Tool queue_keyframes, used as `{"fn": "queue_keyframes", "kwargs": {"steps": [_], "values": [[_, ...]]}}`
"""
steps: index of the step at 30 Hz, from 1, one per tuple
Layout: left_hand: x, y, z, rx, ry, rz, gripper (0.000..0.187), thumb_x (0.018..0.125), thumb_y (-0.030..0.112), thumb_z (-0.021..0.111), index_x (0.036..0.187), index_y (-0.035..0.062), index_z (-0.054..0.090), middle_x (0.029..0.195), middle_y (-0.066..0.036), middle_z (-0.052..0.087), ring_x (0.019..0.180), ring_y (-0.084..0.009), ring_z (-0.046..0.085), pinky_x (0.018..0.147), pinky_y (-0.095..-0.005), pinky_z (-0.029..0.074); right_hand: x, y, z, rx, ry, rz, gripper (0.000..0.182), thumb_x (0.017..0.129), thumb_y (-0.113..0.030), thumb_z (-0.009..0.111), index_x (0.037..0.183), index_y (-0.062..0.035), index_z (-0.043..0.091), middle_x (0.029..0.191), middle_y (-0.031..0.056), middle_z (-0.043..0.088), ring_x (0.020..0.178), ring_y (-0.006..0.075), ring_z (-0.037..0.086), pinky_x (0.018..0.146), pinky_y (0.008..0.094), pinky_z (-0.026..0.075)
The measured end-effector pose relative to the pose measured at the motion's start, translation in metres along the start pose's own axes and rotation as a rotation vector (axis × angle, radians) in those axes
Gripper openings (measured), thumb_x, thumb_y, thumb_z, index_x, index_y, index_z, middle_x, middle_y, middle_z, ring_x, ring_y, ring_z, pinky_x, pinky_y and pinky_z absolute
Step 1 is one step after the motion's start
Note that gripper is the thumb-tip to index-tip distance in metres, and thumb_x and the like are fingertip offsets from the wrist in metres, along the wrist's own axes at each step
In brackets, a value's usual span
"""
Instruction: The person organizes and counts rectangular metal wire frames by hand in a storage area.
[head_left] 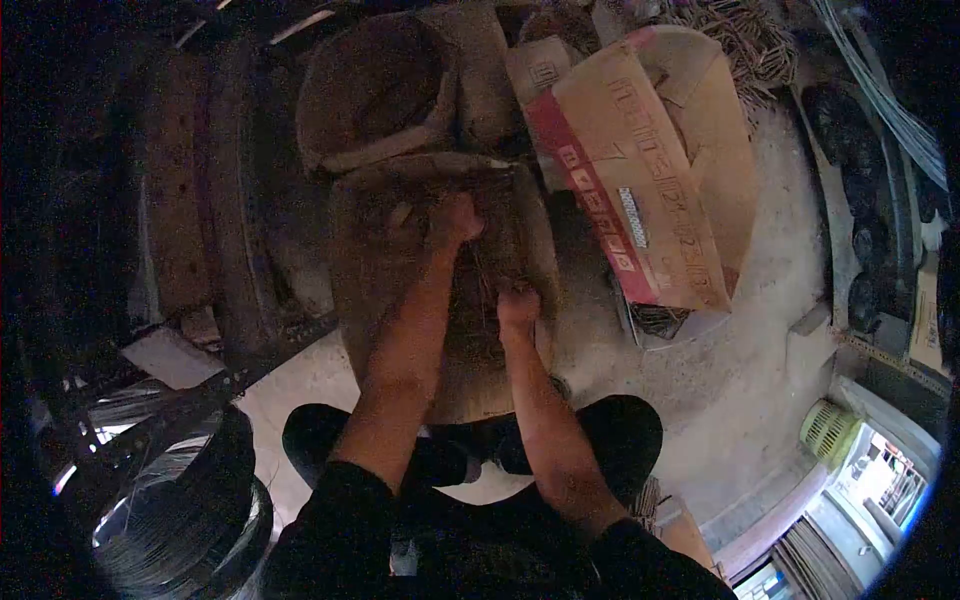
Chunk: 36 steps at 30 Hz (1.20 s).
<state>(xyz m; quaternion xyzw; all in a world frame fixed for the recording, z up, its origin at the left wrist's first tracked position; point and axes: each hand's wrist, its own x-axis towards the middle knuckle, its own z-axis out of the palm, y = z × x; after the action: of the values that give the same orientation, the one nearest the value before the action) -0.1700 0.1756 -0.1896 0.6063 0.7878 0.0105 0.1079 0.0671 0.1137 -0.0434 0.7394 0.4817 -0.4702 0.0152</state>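
A cardboard box point(640, 165) with a red printed stripe lies tilted on the floor point(770, 330), toward its far right part, flaps open. Behind the box sits a heap of dry straw-like stuff point(735, 35). A second sack point(375, 90) stands at the far side, mouth open (its inside too dark to read). A coil of wire point(185, 515) rests at the near left corner, beside a dark metal frame point(180, 400). Cables point(880, 95) run along the right edge, and a green vented object point(828, 428) sits low on the right.
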Motion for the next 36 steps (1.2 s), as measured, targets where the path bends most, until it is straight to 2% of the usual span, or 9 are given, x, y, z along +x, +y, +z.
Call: {"fn": "queue_keyframes", "kwargs": {"steps": [2,8,11,14,17,20,22,32,36], "values": [[0.008,-0.007,0.001,-0.098,-0.133,-0.031,0.089,0.086,0.043,0.074,0.161,0.0101,0.037,0.152,-0.030,0.049,0.140,-0.0473,0.048,0.120,-0.0606,0.037,-0.001,-0.008,-0.006,0.174,-0.052,0.053,0.052,0.103,-0.044,0.059,0.128,0.0011,0.068,0.137,0.0224,0.065,0.128,0.0365,0.061,0.101,0.0473,0.052],[-0.081,0.073,-0.194,0.047,0.125,-0.133,0.046,0.109,0.037,0.053,0.131,0.0013,0.070,0.122,-0.020,0.069,0.091,-0.0320,0.069,0.077,-0.0532,0.059,0.026,0.098,0.030,0.805,0.128,-0.452,0.035,0.105,-0.032,0.059,0.118,-0.0012,0.070,0.108,0.0158,0.069,0.095,0.0346,0.065,0.083,0.0472,0.054],[-0.150,0.108,-0.290,-0.276,0.294,-0.414,0.040,0.109,0.033,0.053,0.129,0.0041,0.072,0.128,-0.023,0.066,0.105,-0.0350,0.066,0.100,-0.0499,0.054,-0.036,0.098,-0.003,0.816,0.190,-0.415,0.026,0.106,-0.024,0.058,0.114,-0.0022,0.071,0.093,0.0118,0.068,0.081,0.0316,0.064,0.075,0.0452,0.053],[-0.220,0.143,-0.377,-0.633,0.435,-0.589,0.027,0.104,0.020,0.062,0.121,0.0058,0.076,0.115,-0.021,0.068,0.102,-0.0317,0.066,0.094,-0.0426,0.054,-0.130,0.066,-0.069,0.789,0.028,-0.272,0.016,0.104,-0.015,0.062,0.112,-0.0045,0.071,0.085,0.0060,0.066,0.076,0.0244,0.063,0.070,0.0381,0.053],[-0.277,0.171,-0.487,-0.698,0.560,-0.492,0.021,0.102,0.015,0.066,0.117,0.0033,0.077,0.106,-0.018,0.068,0.097,-0.0274,0.066,0.082,-0.0393,0.054,-0.231,0.015,-0.157,0.401,0.041,-0.207,0.020,0.100,-0.007,0.066,0.120,-0.0036,0.070,0.089,0.0037,0.068,0.078,0.0162,0.064,0.067,0.0305,0.051],[-0.325,0.193,-0.592,-0.962,0.448,-0.598,0.023,0.101,0.017,0.068,0.114,0.0010,0.077,0.102,-0.017,0.069,0.091,-0.0289,0.068,0.076,-0.0389,0.053,-0.305,-0.035,-0.239,0.430,0.017,-0.336,0.026,0.097,-0.007,0.071,0.123,-0.0058,0.072,0.090,0.0026,0.070,0.075,0.0120,0.065,0.062,0.0285,0.050],[-0.349,0.198,-0.653,-0.895,0.372,-0.564,0.024,0.098,0.019,0.071,0.113,0.0012,0.077,0.093,-0.017,0.069,0.080,-0.0330,0.068,0.071,-0.0394,0.053,-0.346,-0.070,-0.294,0.475,-0.187,-0.169,0.030,0.098,-0.009,0.071,0.127,-0.0067,0.072,0.092,0.0016,0.073,0.074,0.0117,0.067,0.062,0.0278,0.051],[-0.424,0.199,-0.852,-0.709,0.571,-0.426,0.021,0.091,0.016,0.074,0.106,0.0020,0.078,0.090,-0.020,0.071,0.078,-0.0364,0.068,0.073,-0.0455,0.054,-0.464,-0.203,-0.429,0.342,-0.267,-0.502,0.027,0.098,-0.021,0.076,0.118,-0.0034,0.078,0.096,-0.0021,0.073,0.080,0.0076,0.059,0.074,0.0254,0.048],[-0.455,0.188,-0.909,-0.809,0.671,-0.588,0.017,0.092,0.013,0.077,0.106,0.0030,0.080,0.083,-0.013,0.070,0.069,-0.0200,0.063,0.063,-0.0340,0.049,-0.529,-0.281,-0.453,0.297,-0.357,-0.680,0.028,0.102,-0.009,0.066,0.128,-0.0013,0.073,0.109,-0.0016,0.072,0.086,0.0071,0.058,0.077,0.0242,0.047]]}}
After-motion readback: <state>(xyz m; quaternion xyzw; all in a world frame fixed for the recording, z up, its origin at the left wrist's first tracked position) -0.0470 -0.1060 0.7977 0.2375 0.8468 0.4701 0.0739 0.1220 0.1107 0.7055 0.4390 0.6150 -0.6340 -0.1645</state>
